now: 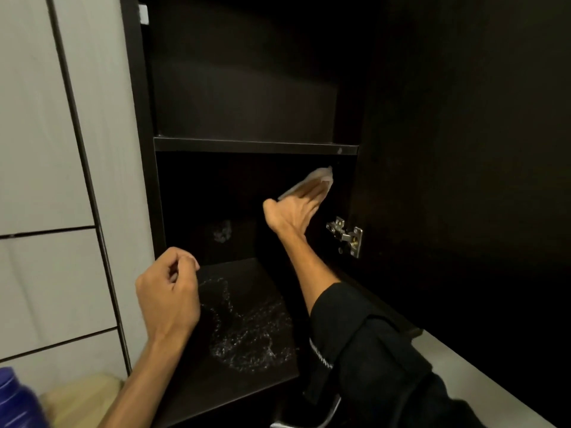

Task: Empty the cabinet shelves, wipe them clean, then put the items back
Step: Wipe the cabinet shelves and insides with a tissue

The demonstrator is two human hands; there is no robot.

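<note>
- Right hand (292, 213) reached deep into the lower compartment of the cabinet (139, 149), fingers extended flat and pressing a pale cloth (312, 182) against the inner right side wall, just under the upper shelf (253, 148). The flat press was judged to spread the cloth over the panel for wiping, not to carry it.
- Left hand (168, 299) hovered in front of the cabinet opening with fingers curled loosely toward the palm. It held nothing and touched nothing, and appeared to be waiting clear of the wet surface.
- Lower shelf (247, 335) carried a curved trail of water droplets across its middle, so wiping there was judged unfinished.
- Items to be returned were absent from both compartments; emptying was judged complete and the wiping step was in hand.
- Door (463, 149) stood swung open to the right on its metal hinge (347, 236), which gave the arm room to enter.
- Count: two shelves visible, one cloth, one hinge, two hands.
- Blue container (18, 396) stood at the bottom left edge, outside the cabinet and well apart from both hands; whether it belonged to the shelves could not be told.
- Pale smudge (222, 231) showed on the back panel, between the two hands.
</note>
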